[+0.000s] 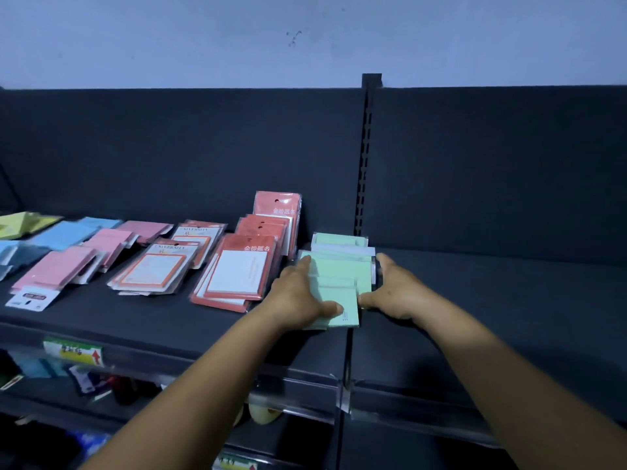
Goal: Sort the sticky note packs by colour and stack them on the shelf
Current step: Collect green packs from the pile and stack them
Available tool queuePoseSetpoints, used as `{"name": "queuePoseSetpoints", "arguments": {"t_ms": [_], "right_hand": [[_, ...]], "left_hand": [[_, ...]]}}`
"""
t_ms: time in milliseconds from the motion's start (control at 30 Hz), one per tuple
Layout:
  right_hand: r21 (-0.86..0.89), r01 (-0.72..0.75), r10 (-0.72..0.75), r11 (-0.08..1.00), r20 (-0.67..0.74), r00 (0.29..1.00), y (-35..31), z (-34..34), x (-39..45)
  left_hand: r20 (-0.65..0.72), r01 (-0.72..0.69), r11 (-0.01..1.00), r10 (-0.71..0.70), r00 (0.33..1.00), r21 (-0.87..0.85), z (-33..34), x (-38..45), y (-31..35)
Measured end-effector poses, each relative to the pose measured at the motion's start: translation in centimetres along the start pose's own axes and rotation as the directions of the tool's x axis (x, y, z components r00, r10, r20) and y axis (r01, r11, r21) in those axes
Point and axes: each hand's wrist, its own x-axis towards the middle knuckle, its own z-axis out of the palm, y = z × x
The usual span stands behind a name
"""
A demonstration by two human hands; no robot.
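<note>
Currently both hands bracket the green sticky note packs, which lie on the dark shelf at the right end of the coloured row, just left of the seam between shelf sections. Left hand: fingers fairly straight along the pile's left edge, thumb laid over the near pack's corner, pressing rather than gripping. Right hand: fingers against the right edge, thumb toward the near edge; whether any finger curls under the pile cannot be told. Pile is uneven: the near packs sit offset from the far ones, and a clear wrapper edge shows at the far right. Judged step: squaring the green pile. To do it well, press inward evenly from both sides, then tap the near edge back so the packs line up; the glossy wrappers will probably slide, so keep light downward pressure with the thumbs. Keep clear of the red packs just to the left, some of which stand upright against the back panel and could tip. Further left lie orange-bordered packs, pink packs, blue packs and a yellow pack, loosely grouped and still untidy.
</note>
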Motion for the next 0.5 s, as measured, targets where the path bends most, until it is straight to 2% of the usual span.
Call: {"name": "queuePoseSetpoints", "arguments": {"t_ms": [100,233,500], "right_hand": [[0.045,-0.010,0.009,0.999,0.026,1.000,0.4,-0.7,2.1],[0.141,-0.024,0.014,0.990,0.073,0.997,0.8,-1.9,4.4],[0.268,-0.056,0.009,0.962,0.172,0.985,1.2,-1.9,8.4]], "left_hand": [[0.047,0.030,0.990,-0.024,0.999,-0.140,0.2,1.7,0.2],[0.029,0.043,0.957,-0.036,0.999,-0.286,0.2,3.1,1.4],[0.027,0.132,0.926,-0.131,0.991,-0.355,-0.2,5.9,1.6]]}}
